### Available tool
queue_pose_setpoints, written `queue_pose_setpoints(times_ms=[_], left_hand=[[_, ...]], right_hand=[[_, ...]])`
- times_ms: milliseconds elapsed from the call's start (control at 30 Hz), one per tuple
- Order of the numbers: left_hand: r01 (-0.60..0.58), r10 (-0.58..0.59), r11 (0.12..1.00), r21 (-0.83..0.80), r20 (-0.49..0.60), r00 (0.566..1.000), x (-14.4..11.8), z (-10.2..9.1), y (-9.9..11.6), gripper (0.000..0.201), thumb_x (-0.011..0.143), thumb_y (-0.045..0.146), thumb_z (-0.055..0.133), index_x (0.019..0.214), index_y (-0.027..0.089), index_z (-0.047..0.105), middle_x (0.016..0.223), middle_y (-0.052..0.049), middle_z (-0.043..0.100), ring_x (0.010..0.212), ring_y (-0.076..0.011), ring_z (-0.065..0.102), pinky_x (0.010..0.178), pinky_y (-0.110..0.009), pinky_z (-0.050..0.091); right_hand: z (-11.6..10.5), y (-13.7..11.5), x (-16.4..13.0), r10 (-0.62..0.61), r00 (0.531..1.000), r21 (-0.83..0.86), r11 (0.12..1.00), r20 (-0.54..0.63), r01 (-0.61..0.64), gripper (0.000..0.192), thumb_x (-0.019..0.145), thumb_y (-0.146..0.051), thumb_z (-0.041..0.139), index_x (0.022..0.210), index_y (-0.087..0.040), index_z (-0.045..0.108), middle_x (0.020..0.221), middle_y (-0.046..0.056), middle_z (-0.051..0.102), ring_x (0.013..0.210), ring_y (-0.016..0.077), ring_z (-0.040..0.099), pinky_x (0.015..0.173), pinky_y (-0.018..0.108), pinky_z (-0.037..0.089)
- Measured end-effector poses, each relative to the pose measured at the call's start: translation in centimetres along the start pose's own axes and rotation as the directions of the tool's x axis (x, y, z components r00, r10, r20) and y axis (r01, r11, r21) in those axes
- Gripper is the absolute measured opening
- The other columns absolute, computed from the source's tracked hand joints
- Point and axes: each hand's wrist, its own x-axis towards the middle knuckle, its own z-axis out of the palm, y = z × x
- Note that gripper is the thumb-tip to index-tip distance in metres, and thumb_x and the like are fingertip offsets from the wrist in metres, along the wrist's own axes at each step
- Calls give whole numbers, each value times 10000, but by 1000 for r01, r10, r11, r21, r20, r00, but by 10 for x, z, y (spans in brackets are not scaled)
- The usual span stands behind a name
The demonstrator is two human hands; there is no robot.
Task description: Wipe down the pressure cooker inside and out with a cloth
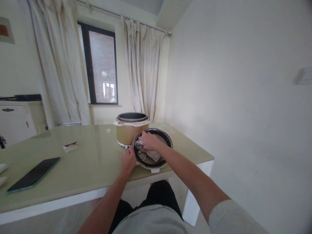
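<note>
Pale cloth [154, 156] in the pinch of the right hand [149, 140], lid [147, 160] in the curled left hand [128, 160].

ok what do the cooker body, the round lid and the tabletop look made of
Cooker body: probably painted or coated metal, judging by its smooth gold sheen. Round lid: likely metal inside, grey with a shiny edge. Tabletop: glass or laminate, perhaps; its smooth greenish surface reflects light, but the picture can't settle which.

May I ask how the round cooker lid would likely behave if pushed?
The cooker lid is probably stiff, judging by its firm-looking, evenly round rim. It may tip, since it stands tilted with the left hand holding it.
</note>
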Motion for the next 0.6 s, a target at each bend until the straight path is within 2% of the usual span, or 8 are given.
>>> queue_pose_setpoints(times_ms=[133, 267, 367, 433, 500, 533, 600], left_hand=[[-27, 27, 1000, 10, 1, 1000, 0, 1, -2, 449, 1069, 216, 314, 935, 146, 736, 942, -200, 774, 857, -274, 724, 729, -349, 427], [-1, 1, 1000, -7, -15, 1000, 0, 4, -3, 537, 1086, 261, 263, 895, 153, 753, 920, -192, 776, 848, -277, 726, 722, -350, 447], [14, -15, 999, -29, -16, 1000, 1, 6, -3, 528, 1087, 276, 284, 879, 170, 758, 916, -181, 779, 847, -270, 726, 721, -346, 444], [12, -13, 999, -46, -13, 1000, 1, 7, -3, 504, 1088, 281, 310, 870, 178, 753, 915, -172, 779, 834, -258, 721, 717, -340, 436], [15, -16, 998, -62, -14, 1000, 1, 7, -3, 514, 1094, 294, 309, 846, 178, 744, 900, -171, 773, 809, -249, 710, 702, -334, 427], [20, -21, 998, -65, -17, 1000, 1, 7, -2, 523, 1095, 296, 304, 834, 175, 740, 894, -173, 768, 799, -247, 704, 695, -332, 423], [6, -7, 998, -62, -20, 1000, 1, 7, -2, 519, 1091, 280, 300, 841, 165, 740, 892, -180, 761, 796, -248, 696, 691, -331, 418]], right_hand=[[3, -3, -12, -83, 996, 75, 994, 33, 81, 409, 846, -323, 725, 1246, -248, 686, 1300, 129, 597, 1075, 305, 662, 813, 397, 594], [-1, 20, -43, -240, 963, 177, 960, 124, 217, 422, 815, -360, 763, 1219, -252, 709, 1286, 106, 614, 1082, 274, 656, 816, 355, 568], [-8, 40, -57, -290, 929, 167, 952, 231, 255, 454, 793, -380, 794, 1226, -258, 731, 1307, 108, 627, 1093, 278, 657, 841, 354, 556], [-15, 50, -56, -259, 921, 117, 965, 290, 235, 443, 789, -374, 800, 1212, -253, 747, 1270, 112, 653, 1063, 283, 670, 855, 364, 554], [-20, 56, -47, -139, 945, 19, 990, 296, 139, 402, 805, -354, 791, 1188, -239, 757, 1241, 131, 666, 1054, 303, 676, 853, 387, 561], [-21, 57, -41, -57, 964, -40, 997, 261, 70, 385, 821, -338, 780, 1190, -231, 754, 1251, 145, 663, 1070, 320, 673, 848, 400, 565], [-21, 54, -29, 65, 991, -127, 991, 116, -50, 388, 857, -297, 758, 1234, -215, 725, 1312, 175, 636, 1137, 351, 642, 846, 419, 571]])
